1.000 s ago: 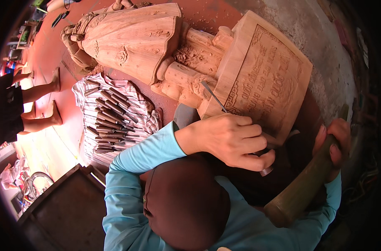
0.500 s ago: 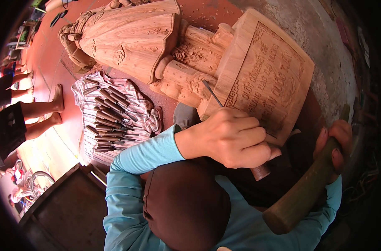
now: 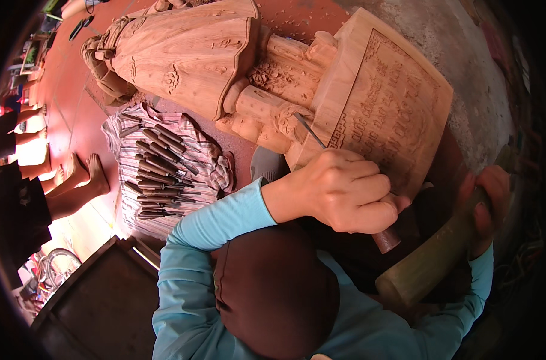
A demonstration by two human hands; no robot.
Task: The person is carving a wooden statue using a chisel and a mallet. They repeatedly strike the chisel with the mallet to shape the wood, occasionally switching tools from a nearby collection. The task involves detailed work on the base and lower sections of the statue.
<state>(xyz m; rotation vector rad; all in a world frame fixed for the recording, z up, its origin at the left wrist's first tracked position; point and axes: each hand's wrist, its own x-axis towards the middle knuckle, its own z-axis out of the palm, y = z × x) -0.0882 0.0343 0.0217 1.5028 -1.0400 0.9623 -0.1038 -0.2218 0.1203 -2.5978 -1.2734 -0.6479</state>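
Note:
My left hand (image 3: 351,191) is closed around a carving chisel, its handle end (image 3: 387,240) sticking out below the fist. The slim chisel blade (image 3: 309,130) reaches up-left to the carved foot area of a wooden statue (image 3: 189,60), beside its base; whether the edge touches the wood I cannot tell. That base is a thick block with a lettered panel (image 3: 399,114) and a carved border. In my right hand (image 3: 490,195) is a thick wooden mallet (image 3: 426,261), held low on the right, apart from the chisel. Motion blurs the right hand and mallet slightly.
Several wood-handled chisels (image 3: 159,174) lie on a striped cloth (image 3: 126,129) to the left. Another person's bare legs (image 3: 75,189) stand beyond it. A dark tray-like panel (image 3: 99,300) sits at lower left, and a brown cap (image 3: 276,294) covers the bottom middle. Wood chips litter the statue.
The left hand and chisel handle have shifted slightly right, the blade end staying near the statue's foot. The mallet's head end has risen a little. The bystander's legs have moved right.

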